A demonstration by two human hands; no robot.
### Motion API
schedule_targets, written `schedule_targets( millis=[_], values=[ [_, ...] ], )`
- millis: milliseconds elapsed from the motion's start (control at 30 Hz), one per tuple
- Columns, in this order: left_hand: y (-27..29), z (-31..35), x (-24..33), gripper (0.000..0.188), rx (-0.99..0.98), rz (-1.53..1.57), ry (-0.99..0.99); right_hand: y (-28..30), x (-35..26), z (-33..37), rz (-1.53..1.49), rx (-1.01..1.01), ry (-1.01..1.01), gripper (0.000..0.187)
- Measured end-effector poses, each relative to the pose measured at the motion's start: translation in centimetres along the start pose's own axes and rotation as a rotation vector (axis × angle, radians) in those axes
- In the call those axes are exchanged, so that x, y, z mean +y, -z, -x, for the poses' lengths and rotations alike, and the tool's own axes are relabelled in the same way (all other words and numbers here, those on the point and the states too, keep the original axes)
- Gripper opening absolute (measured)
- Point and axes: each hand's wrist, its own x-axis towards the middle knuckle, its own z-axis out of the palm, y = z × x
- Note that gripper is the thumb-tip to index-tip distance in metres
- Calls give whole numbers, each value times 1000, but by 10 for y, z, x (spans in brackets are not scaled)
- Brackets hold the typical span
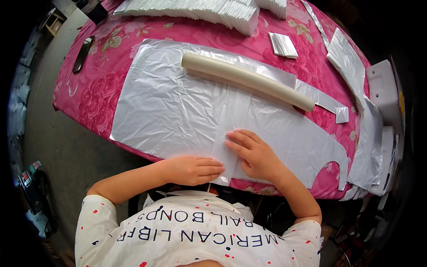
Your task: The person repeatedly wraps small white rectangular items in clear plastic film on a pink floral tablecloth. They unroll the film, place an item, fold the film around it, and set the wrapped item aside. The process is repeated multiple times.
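Observation:
A stack of thin white plastic bags (169, 102) lies flat and wrinkled before me, with cut-out handle loops at its right end. Down its middle runs a narrow folded strip (231, 115) of the same plastic. My left hand (193, 170) rests at the near edge, fingers stretched out flat, their tips by the strip's lower end. On the plastic just right of the strip is my right hand (253, 153), fingers extended and spread, fingertips touching the strip. Across the far part of the bags lies a long beige tube (244, 80), apart from both hands.
A pink floral cloth (98, 95) covers the table. Bundles of folded white plastic (195, 12) line the far edge; a small folded packet (283, 45) lies nearby. More white plastic sheets (351, 66) hang along the right edge beside a white bin (384, 84). A dark phone (83, 54) lies far left.

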Motion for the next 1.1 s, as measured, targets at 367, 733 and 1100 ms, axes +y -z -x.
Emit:
schedule_targets(
  millis=[367, 733, 1100],
  values=[
    [15, -24, -14, 61, 137, -22, 422, -24, 4, 5, 207, 212, -35, 46],
    [17, -34, -32, 55, 249, 254, 744, -5, 14, -9, -49, 345, -250, 15],
    [-1, -52, -27, 73, 65, -161, 647, 31, 32, -49, -595, -84, -989, 28]
  ],
)
